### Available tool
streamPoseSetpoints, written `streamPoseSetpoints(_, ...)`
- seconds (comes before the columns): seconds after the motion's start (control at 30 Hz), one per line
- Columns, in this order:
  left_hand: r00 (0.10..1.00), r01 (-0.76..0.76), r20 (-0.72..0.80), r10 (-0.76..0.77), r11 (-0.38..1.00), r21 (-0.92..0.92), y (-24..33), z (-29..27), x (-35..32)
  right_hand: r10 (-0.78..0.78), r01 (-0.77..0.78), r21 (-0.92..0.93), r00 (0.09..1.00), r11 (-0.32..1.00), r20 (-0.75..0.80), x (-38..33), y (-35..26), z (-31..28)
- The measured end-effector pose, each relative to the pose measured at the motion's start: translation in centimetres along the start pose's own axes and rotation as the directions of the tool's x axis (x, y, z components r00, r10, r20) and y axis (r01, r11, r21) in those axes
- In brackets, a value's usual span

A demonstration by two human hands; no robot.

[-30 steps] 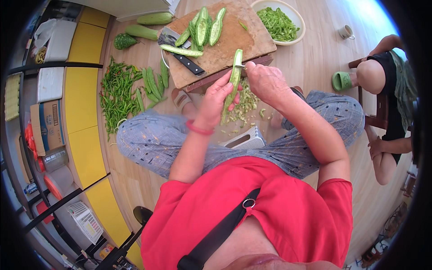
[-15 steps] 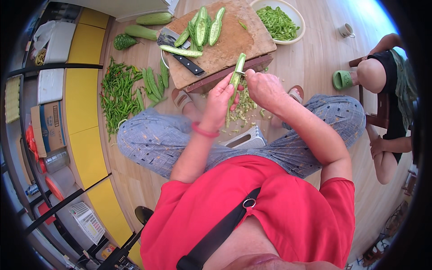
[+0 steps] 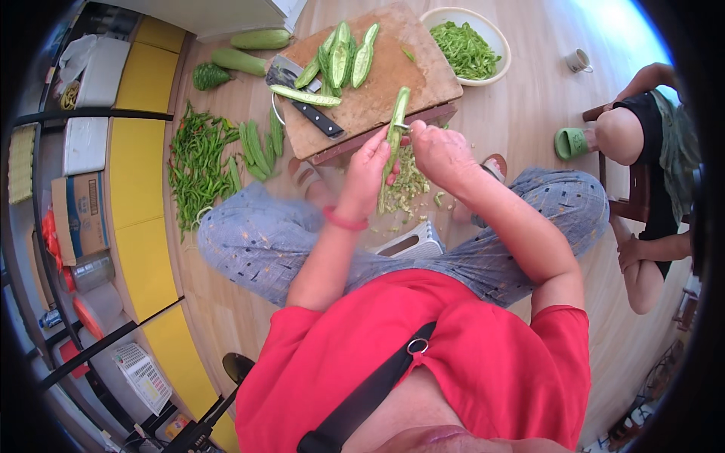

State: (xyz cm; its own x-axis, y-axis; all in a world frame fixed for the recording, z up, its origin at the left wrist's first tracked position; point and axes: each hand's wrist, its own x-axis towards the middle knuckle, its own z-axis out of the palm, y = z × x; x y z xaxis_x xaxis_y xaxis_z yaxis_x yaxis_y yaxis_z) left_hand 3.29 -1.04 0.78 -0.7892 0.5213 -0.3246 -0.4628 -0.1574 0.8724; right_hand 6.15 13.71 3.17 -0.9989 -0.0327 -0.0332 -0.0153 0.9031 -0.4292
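My left hand [image 3: 370, 167] is closed around a long bitter melon half [image 3: 397, 113], held upright with its pale hollow side showing. My right hand [image 3: 444, 155] grips a small metal spoon [image 3: 404, 127] whose tip touches the inside of the half; its handle is hidden in my fist. Beyond them stands a thick wooden chopping block [image 3: 411, 83] carrying several bitter melon halves [image 3: 340, 57]. A black-handled cleaver [image 3: 321, 119] lies at the block's left, with another half [image 3: 306, 95] across it. Scraped seeds and pith [image 3: 411, 189] litter the floor below my hands.
A white bowl [image 3: 506, 57] of sliced greens sits right of the block. Green chillies [image 3: 200, 158], ridged melons [image 3: 257, 151] and pale gourds [image 3: 260, 39] lie left. Between my legs is a grey-white stool [image 3: 423, 240]. A seated person [image 3: 623, 136] and a cup [image 3: 578, 60] are at right.
The spoon and my right hand have shifted slightly down along the melon half. My left hand keeps its hold; the view has moved a little.
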Motion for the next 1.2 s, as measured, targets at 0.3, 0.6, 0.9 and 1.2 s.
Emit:
streamPoseSetpoints(0.3,0.981,-0.043,-0.184,0.055,0.997,0.071,-0.1,-1.4,1.3,-0.214,0.207,0.064,0.969,0.976,0.124,-3.2,-0.6,0.9)
streamPoseSetpoints(0.6,0.972,0.015,-0.233,0.035,0.978,0.209,-0.7,-0.4,7.7,-0.171,0.163,0.054,0.954,0.985,0.248,-5.7,-1.3,-3.7)
streamPoseSetpoints(0.9,0.711,-0.065,-0.311,0.631,0.499,0.864,-1.1,-2.9,17.3,-0.135,0.135,0.016,0.960,0.991,0.246,-4.3,0.0,-4.0)
streamPoseSetpoints(1.2,0.668,0.505,-0.610,0.426,0.342,0.792,2.7,-7.4,11.4,-0.193,0.177,0.083,0.943,0.981,0.269,-4.8,-0.6,-4.6)
